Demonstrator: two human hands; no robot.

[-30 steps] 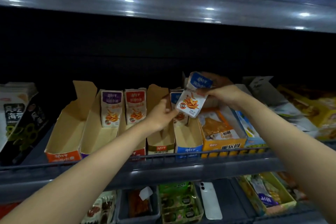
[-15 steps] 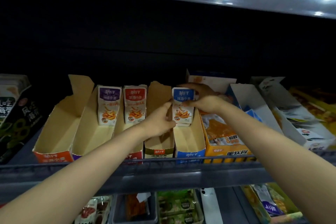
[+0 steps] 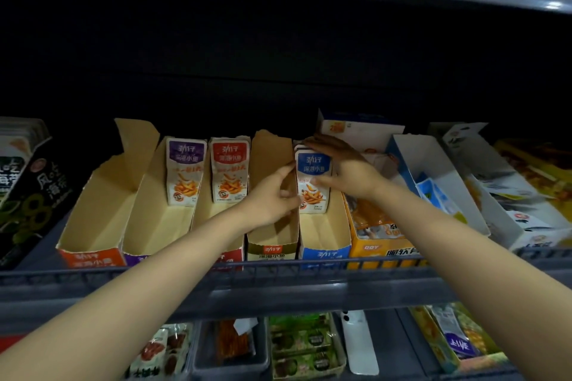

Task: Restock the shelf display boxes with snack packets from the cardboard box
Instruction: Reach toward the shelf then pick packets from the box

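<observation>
Restocking under way: a dim store shelf [image 3: 278, 271] crosses the frame, with five open display boxes ranged behind its front rail. In the blue-fronted box [image 3: 325, 252], just right of centre, a person squares a short stack of blue-topped snack packets [image 3: 313, 185] at the box's rear. The right hand [image 3: 343, 170] lies flat, fingers straight, over the stack's top and right side. The left hand [image 3: 272, 198] touches its left edge and clasps nothing, so the hands sit apart with the stack between them. The packets stand upright, long axis vertical, printed faces toward the camera. The next move probably calls for letting go without tipping the stack, then fetching more; the cardboard box is out of view.
</observation>
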